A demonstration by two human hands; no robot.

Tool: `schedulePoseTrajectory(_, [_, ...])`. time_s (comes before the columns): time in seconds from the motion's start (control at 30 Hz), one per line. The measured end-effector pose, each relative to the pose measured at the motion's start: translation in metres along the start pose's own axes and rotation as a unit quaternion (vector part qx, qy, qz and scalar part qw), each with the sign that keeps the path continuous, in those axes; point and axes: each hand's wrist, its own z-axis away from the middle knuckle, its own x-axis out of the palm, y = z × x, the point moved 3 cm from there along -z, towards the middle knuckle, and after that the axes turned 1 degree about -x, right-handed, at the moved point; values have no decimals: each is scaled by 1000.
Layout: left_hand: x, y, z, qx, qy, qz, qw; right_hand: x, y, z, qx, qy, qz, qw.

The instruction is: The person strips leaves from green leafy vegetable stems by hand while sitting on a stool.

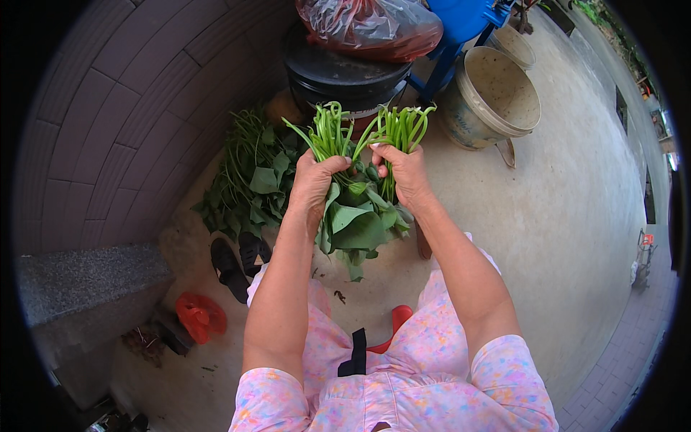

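Note:
My left hand (pixel 317 181) is closed round a bunch of green leafy stems (pixel 330 129), whose cut ends point away from me. A second bunch of stems (pixel 399 127) is gripped in my right hand (pixel 402 170), close beside the first. Between and below my hands hang broad green leaves (pixel 359 224). A stem spans the gap between the two bunches near my right thumb. On the floor to the left, against the wall, lies a larger heap of leafy stems (pixel 253 173).
Beyond my hands stand a lidded black bucket (pixel 345 65) with a red plastic bag (pixel 372 27) on top, a blue plastic stool (pixel 459 21) and a dirty white bucket (pixel 480 108). Black shoes (pixel 229 267), a red bag (pixel 200 317) and a stone ledge (pixel 92 281) are at left.

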Motion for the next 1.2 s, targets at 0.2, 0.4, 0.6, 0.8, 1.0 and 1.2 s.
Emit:
schedulePoseTrajectory(0.2, [-1,-4,-2,-8,-20,-17,1000,6,0,3,-9,-6,4,1000])
schedulePoseTrajectory(0.4, [2,-5,-1,-1,-46,-38,998,4,-1,2,-1,-15,24,1000])
schedulePoseTrajectory(0.6, [-2,-2,-2,3,35,35,999,2,-2,1,-6,-6,30,1000])
schedulePoseTrajectory(0.8, [-25,7,-8,84,135,67,985,-5,-7,-2,-5,15,22,1000])
schedulePoseTrajectory(1.0, [-50,19,-10,142,204,146,958,-13,-10,-5,-8,45,13,999])
schedulePoseTrajectory(1.2, [-65,21,-14,160,216,145,952,-8,-13,-1,-24,37,33,998])
